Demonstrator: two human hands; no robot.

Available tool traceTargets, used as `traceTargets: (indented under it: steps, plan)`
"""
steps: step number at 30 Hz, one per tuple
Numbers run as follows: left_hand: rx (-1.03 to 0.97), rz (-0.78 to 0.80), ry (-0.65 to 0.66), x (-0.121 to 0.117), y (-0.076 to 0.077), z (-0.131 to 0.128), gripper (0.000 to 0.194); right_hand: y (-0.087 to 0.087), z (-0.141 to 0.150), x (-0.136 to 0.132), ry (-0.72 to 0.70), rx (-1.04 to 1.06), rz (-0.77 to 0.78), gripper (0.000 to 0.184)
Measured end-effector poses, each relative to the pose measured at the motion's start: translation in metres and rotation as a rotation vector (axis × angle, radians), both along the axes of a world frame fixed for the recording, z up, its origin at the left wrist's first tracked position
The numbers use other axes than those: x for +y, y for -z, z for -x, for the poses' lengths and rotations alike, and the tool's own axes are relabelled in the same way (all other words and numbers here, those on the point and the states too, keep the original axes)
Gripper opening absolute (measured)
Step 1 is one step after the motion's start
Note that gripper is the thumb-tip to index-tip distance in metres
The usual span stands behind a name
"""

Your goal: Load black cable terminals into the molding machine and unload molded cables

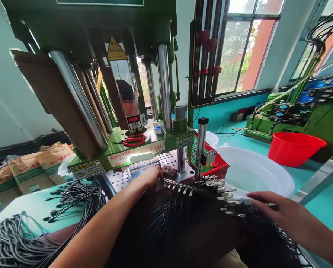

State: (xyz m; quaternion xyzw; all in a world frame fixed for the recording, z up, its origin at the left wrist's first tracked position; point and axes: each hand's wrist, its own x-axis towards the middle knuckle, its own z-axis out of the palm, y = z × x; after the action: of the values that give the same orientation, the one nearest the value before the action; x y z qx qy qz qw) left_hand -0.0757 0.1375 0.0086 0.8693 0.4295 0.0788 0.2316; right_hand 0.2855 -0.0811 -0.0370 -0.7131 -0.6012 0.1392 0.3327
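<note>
My left hand point(151, 176) is at the front of the press bed, its fingers curled over the left end of a narrow metal bar point(180, 186). A row of silver cable plugs sits along that bar, their black cables point(166, 212) hanging toward me. Just behind the hand lies a metal mould plate point(144, 168). Off to the right, my right hand point(278, 208) has thumb and forefinger closed on a pale cable plug point(246, 201). Beside it is a thick bunch of silver plugs point(224, 195) on black cables.
The green press point(155, 143) stands ahead, with red-handled scissors point(134, 140) on its platen. A limit-switch post point(201, 145) rises at right. Beyond are a red bin point(219, 169), a white tub point(252, 156) and a red bucket point(296, 149). Cable bundles point(79, 197) cover the left table.
</note>
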Motion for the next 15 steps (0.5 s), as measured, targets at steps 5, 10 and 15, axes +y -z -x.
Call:
traceTargets:
  steps: [5, 10, 15]
  plan:
    - [-0.144, 0.071, -0.075, -0.002, -0.01, 0.012, 0.017, -0.041, 0.097, 0.041, -0.332, -0.01, 0.017, 0.037]
    - [-0.409, 0.235, -0.274, -0.04, -0.009, 0.049, 0.016, -0.036, 0.115, 0.081, -0.339, 0.149, 0.051, 0.031]
    - [-0.714, 0.273, -0.64, -0.062, 0.009, 0.082, 0.029, -0.044, 0.164, 0.151, -0.355, 0.104, -0.097, 0.022]
